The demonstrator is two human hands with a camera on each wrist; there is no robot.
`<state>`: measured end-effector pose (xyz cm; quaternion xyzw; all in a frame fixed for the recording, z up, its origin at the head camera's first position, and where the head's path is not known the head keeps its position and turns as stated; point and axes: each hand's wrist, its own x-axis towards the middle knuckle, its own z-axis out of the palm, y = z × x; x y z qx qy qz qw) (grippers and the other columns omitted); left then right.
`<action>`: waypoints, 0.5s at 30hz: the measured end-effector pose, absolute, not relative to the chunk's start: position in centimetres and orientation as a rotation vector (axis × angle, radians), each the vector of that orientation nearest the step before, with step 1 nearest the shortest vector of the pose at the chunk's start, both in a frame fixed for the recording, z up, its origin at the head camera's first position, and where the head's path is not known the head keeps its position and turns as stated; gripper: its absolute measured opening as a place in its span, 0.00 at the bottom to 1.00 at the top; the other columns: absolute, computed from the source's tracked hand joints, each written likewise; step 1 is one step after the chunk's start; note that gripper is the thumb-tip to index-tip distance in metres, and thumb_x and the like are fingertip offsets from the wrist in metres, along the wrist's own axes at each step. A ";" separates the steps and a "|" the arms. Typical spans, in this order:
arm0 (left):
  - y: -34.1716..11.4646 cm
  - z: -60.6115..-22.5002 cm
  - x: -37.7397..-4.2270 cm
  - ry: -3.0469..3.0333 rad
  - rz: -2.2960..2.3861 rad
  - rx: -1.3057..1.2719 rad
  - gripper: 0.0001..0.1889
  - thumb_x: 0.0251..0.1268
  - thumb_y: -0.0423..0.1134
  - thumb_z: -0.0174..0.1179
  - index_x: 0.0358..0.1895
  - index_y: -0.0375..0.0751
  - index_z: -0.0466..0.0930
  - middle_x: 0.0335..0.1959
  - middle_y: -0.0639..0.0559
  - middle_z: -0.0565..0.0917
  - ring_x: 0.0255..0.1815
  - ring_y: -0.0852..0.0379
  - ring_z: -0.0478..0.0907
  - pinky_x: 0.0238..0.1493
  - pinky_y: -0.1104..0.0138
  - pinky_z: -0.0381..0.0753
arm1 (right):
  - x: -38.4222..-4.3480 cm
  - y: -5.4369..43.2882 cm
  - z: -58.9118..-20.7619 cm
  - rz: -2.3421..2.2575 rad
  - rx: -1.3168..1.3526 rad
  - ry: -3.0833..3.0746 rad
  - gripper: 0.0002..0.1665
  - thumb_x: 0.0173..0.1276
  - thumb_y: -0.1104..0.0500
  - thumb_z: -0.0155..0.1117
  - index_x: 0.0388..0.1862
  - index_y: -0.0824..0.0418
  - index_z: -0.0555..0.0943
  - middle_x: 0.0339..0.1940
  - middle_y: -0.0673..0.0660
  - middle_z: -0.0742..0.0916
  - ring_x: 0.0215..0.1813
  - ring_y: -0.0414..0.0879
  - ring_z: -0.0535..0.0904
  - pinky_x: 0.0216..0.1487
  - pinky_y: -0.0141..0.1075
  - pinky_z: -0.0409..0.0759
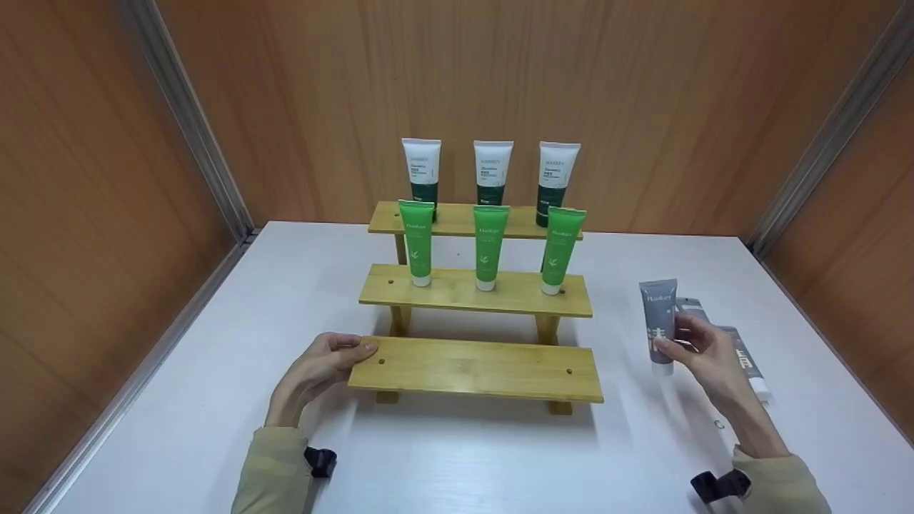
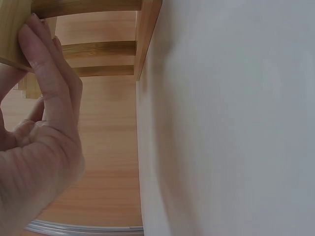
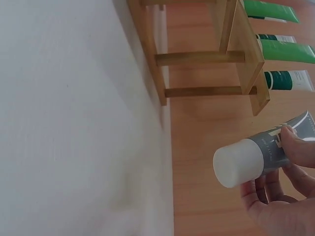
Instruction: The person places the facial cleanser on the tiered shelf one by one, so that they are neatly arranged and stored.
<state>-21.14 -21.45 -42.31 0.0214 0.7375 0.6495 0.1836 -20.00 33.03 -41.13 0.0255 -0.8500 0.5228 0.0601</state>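
Gray tube (image 1: 658, 321): I had it raised above the white table (image 1: 464, 464), to the right of the wooden stand (image 1: 400, 321), with its white cap (image 3: 236, 162) downward. I judged the cap the better end to stand it on, being broad and flat.
Right hand (image 1: 717, 364): I was pinching the gray tube low on its body, thumb on the side nearer me and fingers behind, a hold that left the cap free beneath and the upper print uncovered.
Left hand (image 1: 314, 371): I was gripping the left end of the lowest tier (image 1: 475, 368), thumb on top and fingers underneath, probably to steady the stand.
Green tubes (image 1: 489, 246): Three stood on their caps across the middle tier (image 1: 453, 282), spaced apart, I supposed, so that each showed its front.
White-and-dark-green tubes (image 1: 493, 168): Three stood on the top tier (image 1: 455, 220), farthest from me; the raised step let their upper parts show above the green row.
Lying gray tubes (image 1: 746, 360): At least two lay at the right, partly hidden by my right hand; flat, they seemed unlikely to topple, and they were within easy reach.
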 end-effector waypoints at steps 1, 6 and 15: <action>-21.4 -42.3 -21.1 2.077 1.835 0.060 0.22 0.71 0.42 0.63 0.55 0.24 0.77 0.36 0.56 0.88 0.36 0.62 0.87 0.39 0.71 0.86 | -20.0 32.9 -41.0 1.579 0.070 -2.577 0.35 0.71 0.61 0.66 0.71 0.73 0.67 0.53 0.46 0.79 0.49 0.24 0.74 0.52 0.16 0.76; -21.5 -42.2 -21.2 2.075 1.832 0.060 0.23 0.71 0.43 0.63 0.56 0.24 0.76 0.36 0.56 0.88 0.36 0.62 0.87 0.38 0.72 0.86 | -19.9 32.3 -40.6 1.582 0.068 -2.564 0.36 0.71 0.57 0.68 0.72 0.70 0.67 0.52 0.38 0.78 0.50 0.24 0.74 0.53 0.14 0.74; -21.5 -42.5 -21.3 2.086 1.832 0.057 0.23 0.70 0.42 0.64 0.55 0.23 0.75 0.37 0.54 0.88 0.36 0.61 0.87 0.39 0.71 0.86 | -19.8 31.0 -39.9 1.641 0.105 -2.502 0.35 0.70 0.59 0.69 0.70 0.70 0.68 0.47 0.33 0.78 0.51 0.27 0.76 0.54 0.16 0.75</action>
